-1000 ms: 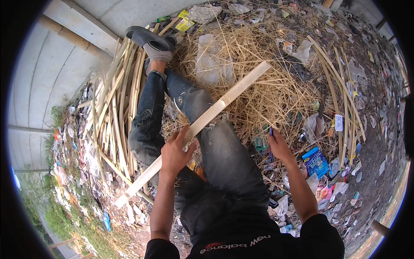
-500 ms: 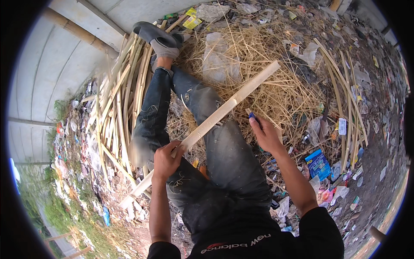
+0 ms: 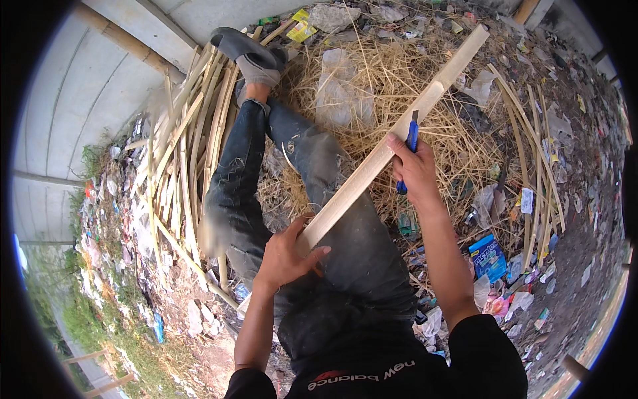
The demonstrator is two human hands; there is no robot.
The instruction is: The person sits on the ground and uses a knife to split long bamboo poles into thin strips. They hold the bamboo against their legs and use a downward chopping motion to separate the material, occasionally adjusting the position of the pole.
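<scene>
A long pale bamboo strip (image 3: 362,178) slants across my legs, its far end rising to the upper right and its near end passing beneath my left forearm. My left hand (image 3: 287,256) wraps loosely around its lower part, thumb held out to the side. A blue utility knife (image 3: 412,136) with a dark blade sits in the closed grip of my right hand (image 3: 417,171). The blade lies against or just beside the strip's right edge; I cannot tell if it touches. My right thumb is close to the strip's edge.
Many bamboo strips (image 3: 193,159) are piled beside my left leg, and several more (image 3: 538,173) lie at the right. Straw-like shavings (image 3: 372,73) cover the ground ahead. A blue packet (image 3: 488,258) lies among litter on the right. A pale wall (image 3: 80,113) rises at the left.
The strip has shifted up and to the right, at a steeper slant. My right hand has moved up to it with the knife, and my left hand sits lower and further right.
</scene>
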